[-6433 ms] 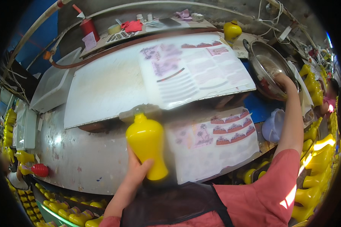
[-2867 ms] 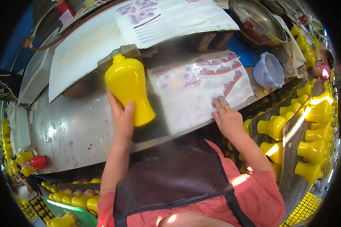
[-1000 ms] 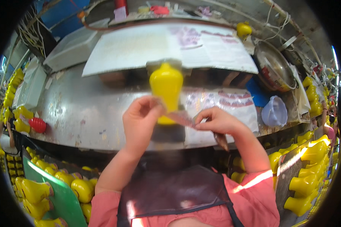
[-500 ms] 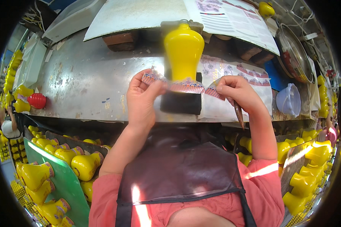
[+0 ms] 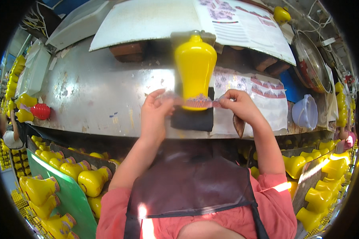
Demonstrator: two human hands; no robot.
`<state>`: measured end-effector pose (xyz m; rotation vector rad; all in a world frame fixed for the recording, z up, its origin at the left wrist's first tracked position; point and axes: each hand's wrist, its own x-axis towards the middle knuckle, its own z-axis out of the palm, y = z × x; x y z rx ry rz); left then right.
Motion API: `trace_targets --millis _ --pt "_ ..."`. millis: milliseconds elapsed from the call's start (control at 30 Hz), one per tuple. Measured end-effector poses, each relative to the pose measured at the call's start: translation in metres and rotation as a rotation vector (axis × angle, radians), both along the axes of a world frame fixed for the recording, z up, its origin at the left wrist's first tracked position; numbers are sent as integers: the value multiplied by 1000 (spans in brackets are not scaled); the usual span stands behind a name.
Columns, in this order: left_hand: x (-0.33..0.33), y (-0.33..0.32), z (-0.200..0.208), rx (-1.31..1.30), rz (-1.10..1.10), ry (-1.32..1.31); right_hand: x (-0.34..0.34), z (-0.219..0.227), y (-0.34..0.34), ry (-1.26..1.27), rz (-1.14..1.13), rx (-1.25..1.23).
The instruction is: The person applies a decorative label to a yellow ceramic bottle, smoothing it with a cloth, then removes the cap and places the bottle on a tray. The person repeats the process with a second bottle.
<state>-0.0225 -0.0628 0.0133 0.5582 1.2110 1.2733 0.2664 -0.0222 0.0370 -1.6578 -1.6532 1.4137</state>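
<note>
A glossy yellow vase (image 5: 194,65) lies with its neck away from me and its base toward me, over a black pad (image 5: 192,124). A thin patterned decal strip (image 5: 198,100) runs across the vase near its base. My left hand (image 5: 154,113) pinches the strip's left end, which is blurred by motion. Between the thumb and fingers of my right hand (image 5: 240,104) is the other end of the strip. A brown pointed blade-like tool (image 5: 239,126) hangs below that hand, apparently tucked in its fingers; its upper part is hidden.
Decal sheets (image 5: 267,107) lie right of the vase, beside a pale lavender bucket (image 5: 304,112). A white board (image 5: 147,24) on bricks spans the back. A red ribbed object (image 5: 40,111) sits far left. Racks of yellow vases (image 5: 92,181) flank me on both sides.
The strip has come down nearer the vase's base and now lies against it more closely. Both hands moved slightly inward with it, and the view has shifted a little.
</note>
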Motion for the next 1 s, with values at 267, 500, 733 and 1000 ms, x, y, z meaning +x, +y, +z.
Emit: trace_targets --millis 267,500,733,1000 --pt "-8 7 -8 226 -83 370 -30 16 -8 40 -113 243" --pt "19 13 -4 539 -311 932 -53 26 -15 53 -93 265" --pt "26 13 -3 568 -297 898 -65 20 -19 -58 -96 297" --pt "29 14 -5 638 -223 848 -74 22 -15 -35 -171 309"
